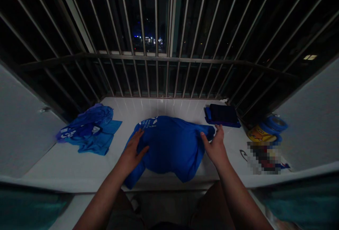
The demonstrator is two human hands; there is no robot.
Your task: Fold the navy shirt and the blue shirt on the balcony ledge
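Note:
A crumpled blue T-shirt (169, 145) with white print near its far left edge lies in the middle of a white tiled ledge (164, 107). My left hand (132, 150) rests flat on the shirt's left side, fingers spread. My right hand (215, 145) is at the shirt's right end, with the thumb on top and the fingers over the far edge, gripping the fabric there. The shirt's lower corner hangs over the near edge of the ledge.
A looser blue garment (90, 130) lies on the ledge to the left. A folded navy cloth (222, 114) sits at the back right, beside rolls of blue tape (274, 124) and a yellow item (261, 134). Metal window bars (156, 28) run along the far side.

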